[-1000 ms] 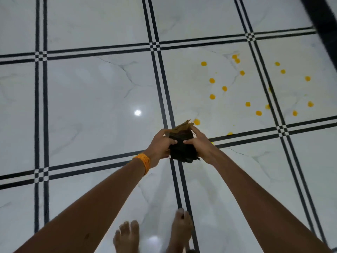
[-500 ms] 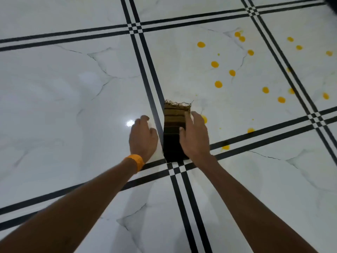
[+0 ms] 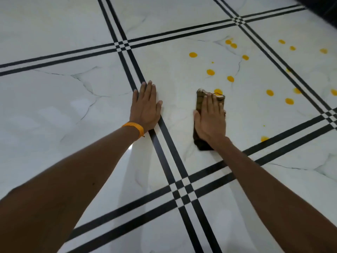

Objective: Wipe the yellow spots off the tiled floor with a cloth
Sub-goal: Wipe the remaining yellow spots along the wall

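Observation:
A folded dark brown cloth [image 3: 200,99] with a fringed far end lies flat on the white marble tile. My right hand [image 3: 209,118] presses palm-down on it, fingers together, covering most of it. The cloth's far edge touches one yellow spot [image 3: 218,91]. Several more yellow spots [image 3: 210,72] dot the tile beyond and to the right, some past the black lines. My left hand [image 3: 145,106], with an orange band at the wrist, rests flat on the floor to the left, holding nothing.
Double black lines [image 3: 169,154] cross the glossy white tiled floor [image 3: 73,106] between my hands and in front of me. A dark edge [image 3: 321,10] runs along the top right corner.
The cloth went from held in both hands to lying on the floor, then slid right off the black lines onto the spotted tile under my right hand. My left hand let go and lies flat.

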Tool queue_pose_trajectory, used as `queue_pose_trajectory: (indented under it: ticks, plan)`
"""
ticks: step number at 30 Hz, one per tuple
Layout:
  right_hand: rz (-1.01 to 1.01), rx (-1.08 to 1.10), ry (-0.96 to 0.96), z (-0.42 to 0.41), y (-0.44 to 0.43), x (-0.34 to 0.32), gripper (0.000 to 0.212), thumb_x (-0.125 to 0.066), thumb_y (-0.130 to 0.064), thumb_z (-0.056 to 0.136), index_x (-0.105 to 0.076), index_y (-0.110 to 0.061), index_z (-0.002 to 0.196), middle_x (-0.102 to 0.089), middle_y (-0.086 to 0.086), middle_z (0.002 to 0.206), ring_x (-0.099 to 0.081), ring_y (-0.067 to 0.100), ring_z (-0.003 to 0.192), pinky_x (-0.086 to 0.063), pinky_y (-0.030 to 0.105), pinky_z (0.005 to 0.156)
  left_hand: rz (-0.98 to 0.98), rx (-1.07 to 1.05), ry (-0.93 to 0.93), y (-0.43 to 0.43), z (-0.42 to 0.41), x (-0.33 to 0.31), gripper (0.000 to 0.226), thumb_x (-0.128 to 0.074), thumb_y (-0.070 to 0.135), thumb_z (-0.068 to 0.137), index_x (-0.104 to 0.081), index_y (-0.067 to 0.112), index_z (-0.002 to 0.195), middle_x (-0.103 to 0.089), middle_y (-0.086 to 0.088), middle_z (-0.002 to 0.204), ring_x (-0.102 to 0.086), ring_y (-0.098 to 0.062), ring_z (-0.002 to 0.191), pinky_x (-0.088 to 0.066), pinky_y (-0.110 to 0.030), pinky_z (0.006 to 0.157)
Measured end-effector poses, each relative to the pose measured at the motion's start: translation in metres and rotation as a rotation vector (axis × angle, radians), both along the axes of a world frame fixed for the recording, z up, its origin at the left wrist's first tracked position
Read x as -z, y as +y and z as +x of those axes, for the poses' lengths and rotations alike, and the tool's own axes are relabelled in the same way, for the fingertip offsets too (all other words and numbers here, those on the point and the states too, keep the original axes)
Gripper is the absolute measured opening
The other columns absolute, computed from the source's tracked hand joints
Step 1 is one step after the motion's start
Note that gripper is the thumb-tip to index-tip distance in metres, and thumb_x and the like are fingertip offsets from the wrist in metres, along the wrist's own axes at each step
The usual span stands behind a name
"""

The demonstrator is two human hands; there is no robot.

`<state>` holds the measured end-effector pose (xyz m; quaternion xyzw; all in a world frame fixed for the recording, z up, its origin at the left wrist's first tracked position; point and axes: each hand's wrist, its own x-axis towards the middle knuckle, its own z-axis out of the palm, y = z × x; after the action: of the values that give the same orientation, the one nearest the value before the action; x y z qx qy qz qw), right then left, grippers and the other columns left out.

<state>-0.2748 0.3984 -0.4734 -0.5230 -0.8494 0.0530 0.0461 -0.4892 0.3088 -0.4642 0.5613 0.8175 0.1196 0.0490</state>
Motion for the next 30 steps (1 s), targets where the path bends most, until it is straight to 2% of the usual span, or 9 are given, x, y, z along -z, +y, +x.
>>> queue_pose_trajectory:
  ticks: [3, 6, 9, 12, 15, 18, 22, 26, 30]
  plan:
    - [-0.014, -0.151, -0.006, -0.005, -0.046, 0.000, 0.068, -0.020, -0.043, 0.104, -0.016, -0.004, 0.159, -0.014, 0.015, 0.168, -0.010, 0.027, 0.156, -0.008, 0.045, 0.127, -0.047, 0.002, -0.017, 0.018, -0.001, 0.004, 0.063, -0.026, 0.038, 0.106, -0.012, 0.004, 0.157, -0.006, -0.011, 0.167, 0.000, -0.029, 0.154, -0.002, -0.051, 0.124]
    - [-0.068, -0.287, -0.005, 0.067, -0.072, 0.000, 0.067, -0.021, -0.045, 0.104, -0.008, -0.014, 0.162, -0.005, 0.003, 0.170, -0.002, 0.019, 0.157, -0.008, 0.046, 0.127, -0.071, 0.002, -0.017, 0.031, 0.002, 0.006, 0.065, -0.025, 0.041, 0.106, -0.011, 0.005, 0.158, -0.004, -0.011, 0.167, 0.002, -0.028, 0.154, 0.000, -0.051, 0.124]
    - [-0.017, 0.018, 0.002, 0.099, 0.002, -0.002, 0.069, -0.019, -0.045, 0.103, -0.019, -0.005, 0.159, -0.018, 0.013, 0.168, -0.015, 0.027, 0.155, -0.018, 0.052, 0.124, -0.090, 0.050, 0.000, 0.050, 0.015, 0.011, 0.063, -0.023, 0.039, 0.106, -0.009, 0.005, 0.158, -0.003, -0.011, 0.167, 0.002, -0.028, 0.154, -0.001, -0.052, 0.124]
    - [0.006, 0.201, -0.001, 0.043, 0.051, 0.000, 0.071, -0.016, -0.044, 0.102, -0.022, 0.000, 0.157, -0.023, 0.019, 0.165, -0.019, 0.032, 0.154, -0.014, 0.049, 0.125, -0.078, 0.036, 0.027, 0.057, 0.025, 0.020, 0.063, -0.021, 0.037, 0.105, -0.009, 0.005, 0.158, -0.005, -0.011, 0.167, -0.001, -0.025, 0.155, -0.003, -0.052, 0.124]
    - [0.030, 0.009, -0.016, 0.009, 0.021, 0.004, 0.070, -0.015, -0.043, 0.102, -0.021, -0.002, 0.158, -0.021, 0.015, 0.166, -0.015, 0.028, 0.155, -0.013, 0.046, 0.126, -0.059, 0.036, 0.042, 0.054, 0.025, 0.022, 0.063, -0.022, 0.036, 0.105, -0.011, 0.005, 0.158, -0.009, -0.011, 0.167, -0.005, -0.025, 0.155, -0.005, -0.052, 0.124]
    - [-0.065, -0.224, -0.022, 0.065, -0.035, -0.005, 0.066, -0.021, -0.044, 0.105, -0.012, -0.011, 0.161, -0.009, 0.005, 0.170, -0.004, 0.019, 0.157, -0.008, 0.044, 0.127, -0.058, 0.034, 0.045, 0.055, 0.024, 0.020, 0.063, -0.022, 0.036, 0.105, -0.012, 0.005, 0.158, -0.010, -0.011, 0.167, -0.005, -0.025, 0.155, -0.006, -0.053, 0.124]
    - [0.025, 0.075, -0.020, 0.135, 0.042, -0.003, 0.072, -0.018, -0.047, 0.101, -0.025, -0.003, 0.157, -0.025, 0.016, 0.165, -0.022, 0.031, 0.153, -0.018, 0.051, 0.124, -0.066, 0.029, 0.052, 0.055, 0.025, 0.021, 0.063, -0.022, 0.036, 0.104, -0.011, 0.005, 0.158, -0.009, -0.011, 0.167, -0.005, -0.025, 0.155, -0.005, -0.052, 0.124]
    - [-0.021, 0.356, 0.032, 0.070, 0.105, -0.007, 0.069, -0.023, -0.044, 0.104, -0.022, 0.002, 0.156, -0.023, 0.020, 0.165, -0.017, 0.033, 0.154, -0.012, 0.050, 0.125, -0.059, 0.032, 0.058, 0.056, 0.025, 0.023, 0.063, -0.023, 0.036, 0.104, -0.011, 0.004, 0.157, -0.009, -0.011, 0.167, -0.005, -0.025, 0.155, -0.005, -0.052, 0.124]
    - [-0.005, -0.048, -0.012, 0.042, 0.012, -0.001, 0.067, -0.020, -0.043, 0.104, -0.021, -0.004, 0.159, -0.018, 0.009, 0.167, -0.013, 0.024, 0.156, -0.012, 0.044, 0.127, -0.055, 0.037, 0.056, 0.055, 0.023, 0.023, 0.063, -0.022, 0.036, 0.104, -0.012, 0.004, 0.157, -0.010, -0.012, 0.166, -0.006, -0.026, 0.154, -0.006, -0.052, 0.124]
